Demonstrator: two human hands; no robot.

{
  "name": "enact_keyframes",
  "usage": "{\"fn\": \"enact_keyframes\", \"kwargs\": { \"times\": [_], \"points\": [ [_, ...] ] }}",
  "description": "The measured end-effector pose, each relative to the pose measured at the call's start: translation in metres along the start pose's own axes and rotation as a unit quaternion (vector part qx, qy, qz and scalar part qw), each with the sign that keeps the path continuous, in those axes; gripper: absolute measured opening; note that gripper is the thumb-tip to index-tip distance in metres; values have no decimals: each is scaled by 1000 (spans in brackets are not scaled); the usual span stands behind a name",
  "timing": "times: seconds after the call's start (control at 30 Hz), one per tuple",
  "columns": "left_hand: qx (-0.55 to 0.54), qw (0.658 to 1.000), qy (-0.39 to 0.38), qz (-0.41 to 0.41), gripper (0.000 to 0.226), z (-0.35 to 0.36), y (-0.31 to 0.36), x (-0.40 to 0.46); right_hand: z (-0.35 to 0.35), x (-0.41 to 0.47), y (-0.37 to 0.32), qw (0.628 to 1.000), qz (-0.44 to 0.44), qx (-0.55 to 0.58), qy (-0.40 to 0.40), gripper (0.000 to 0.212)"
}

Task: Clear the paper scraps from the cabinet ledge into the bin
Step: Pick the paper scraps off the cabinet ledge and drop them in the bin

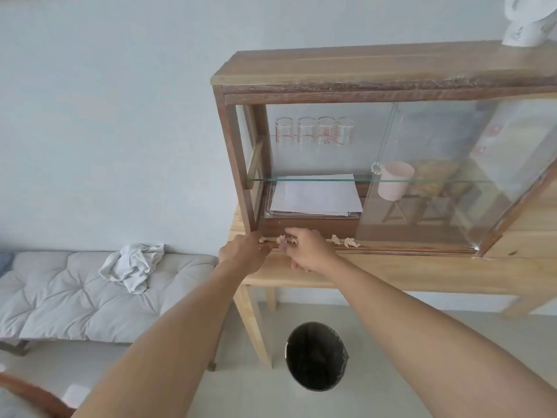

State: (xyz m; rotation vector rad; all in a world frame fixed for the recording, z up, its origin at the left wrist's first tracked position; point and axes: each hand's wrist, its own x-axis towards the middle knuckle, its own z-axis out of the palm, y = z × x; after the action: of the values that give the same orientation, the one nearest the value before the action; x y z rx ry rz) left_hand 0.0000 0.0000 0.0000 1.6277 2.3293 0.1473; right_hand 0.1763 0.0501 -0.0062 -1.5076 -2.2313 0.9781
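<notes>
Small crumpled paper scraps lie along the cabinet ledge [407,246], the wooden track at the foot of the glass-fronted cabinet. A larger scrap [351,242] and a smaller scrap [335,238] sit to the right of my hands. My right hand [307,251] pinches a scrap [282,239] at the ledge. My left hand [245,253] is cupped just under the ledge's left end, beside another scrap [262,239]. The dark round bin [316,356] stands on the floor below, under the table's edge.
The cabinet stands on a light wooden table [422,271]. Its left glass door is slid open; papers [316,196], a pink cup [394,184] and beakers sit inside. A grey cushioned bench [60,294] with a crumpled white cloth [132,267] is at the left.
</notes>
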Motion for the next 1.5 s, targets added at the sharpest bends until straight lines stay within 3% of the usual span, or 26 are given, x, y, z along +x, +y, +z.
{"fn": "enact_keyframes", "kwargs": {
  "times": [0.27,0.6,1.13,1.5],
  "points": [
    [-43,998,51,9,30,14,-12,6,8,7,1,999,-17,-7,32,26],
    [-108,988,113,15,25,23,-14,1,3,-7,5,996,-18,35,86,20],
    [-99,990,70,74,36,32,-1,-88,2,-95,38,989,51,80,115,19],
    [-35,991,20,130,37,86,3,-130,32,-163,94,991,92,60,81,18]
  ]
}}
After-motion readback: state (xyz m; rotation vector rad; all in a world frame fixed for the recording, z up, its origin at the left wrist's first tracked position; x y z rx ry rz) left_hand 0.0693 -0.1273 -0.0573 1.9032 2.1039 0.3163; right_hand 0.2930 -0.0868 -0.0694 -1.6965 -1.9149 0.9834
